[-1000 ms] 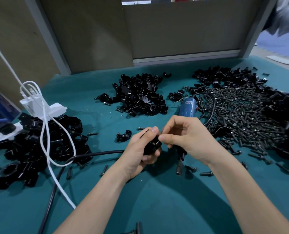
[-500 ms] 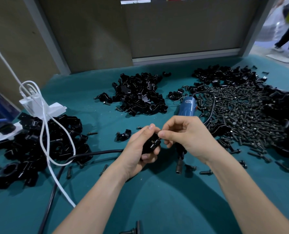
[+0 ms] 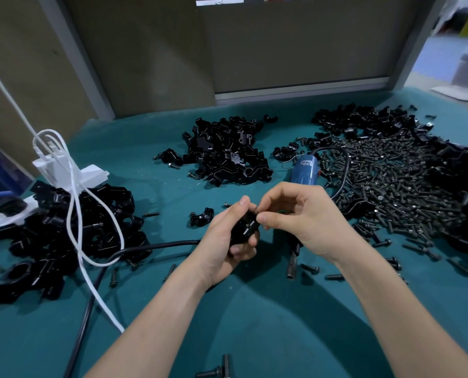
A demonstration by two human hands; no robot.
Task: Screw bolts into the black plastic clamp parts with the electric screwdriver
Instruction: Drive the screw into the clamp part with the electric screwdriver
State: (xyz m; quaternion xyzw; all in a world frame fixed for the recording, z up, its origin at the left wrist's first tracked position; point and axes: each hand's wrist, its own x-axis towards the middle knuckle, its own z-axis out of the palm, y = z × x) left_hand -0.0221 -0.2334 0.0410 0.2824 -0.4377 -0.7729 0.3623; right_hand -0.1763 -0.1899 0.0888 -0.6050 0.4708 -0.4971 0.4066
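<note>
- Left hand (image 3: 224,241) — fingers wrapped around a black clamp part (image 3: 245,230), held above the table (image 3: 254,323).
- Right hand (image 3: 306,216) pinches a bolt at the clamp's top.
- Electric screwdriver (image 3: 305,170) lies just beyond the right fingers, bolt pile (image 3: 391,181) beside it.

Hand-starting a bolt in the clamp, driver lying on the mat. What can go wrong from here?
1. The bolt is pinched only by the right hand fingertips at the clamp part the left hand holds; it may cross-thread or drop among loose bolts.
2. The electric screwdriver lies under the right hand; its cord could snag.
</note>
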